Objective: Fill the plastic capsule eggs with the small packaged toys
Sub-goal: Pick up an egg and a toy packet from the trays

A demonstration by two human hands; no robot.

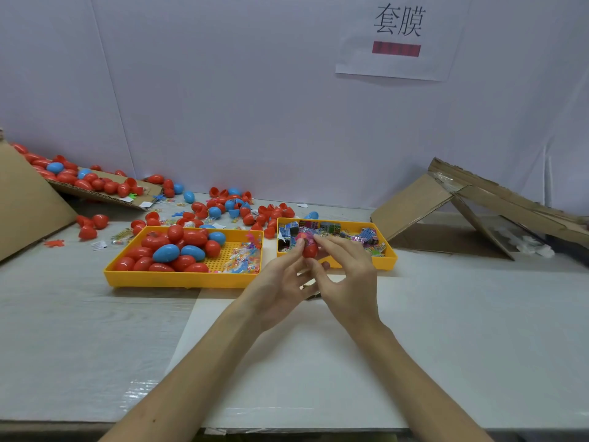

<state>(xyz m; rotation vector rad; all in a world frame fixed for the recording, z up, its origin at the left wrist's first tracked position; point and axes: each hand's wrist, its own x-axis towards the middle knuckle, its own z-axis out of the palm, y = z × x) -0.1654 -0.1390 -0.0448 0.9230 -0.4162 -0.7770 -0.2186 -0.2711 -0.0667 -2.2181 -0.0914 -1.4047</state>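
Egg [309, 250]: red, held up between both hands in the middle of the scene, above the near edge of the right tray [387, 261]
Left hand [280, 283]: fingers curled under and round the egg from the left, thumb up along its side, gripping it
Right hand [349, 279]: forefinger over the top of the egg, thumb beneath, pinching it from the right
Packet [302, 238]: something pink and glossy shows at the top of the egg, likely a toy going in; whether the egg is one half or two I cannot tell
Step in hand: probably stuffing the packet in and closing the egg
Doing it well: hold the left hand steady as a cup, tuck every corner of the packet below the rim first, since a trapped edge would likely stop the snap, then press the halves square, not twisted
Trays: two, yellow, side by side on the table [95, 346]
Left tray [178, 279]: three blue eggs and about fifteen red, heaped too deep for a sure count; clear packets at its right end
Right tray contents: a jumble of packets, too many to count
Loose eggs [223, 205]: dozens at the far left, mostly red, a few blue, some lying as open halves
Hands: two, both on the one egg
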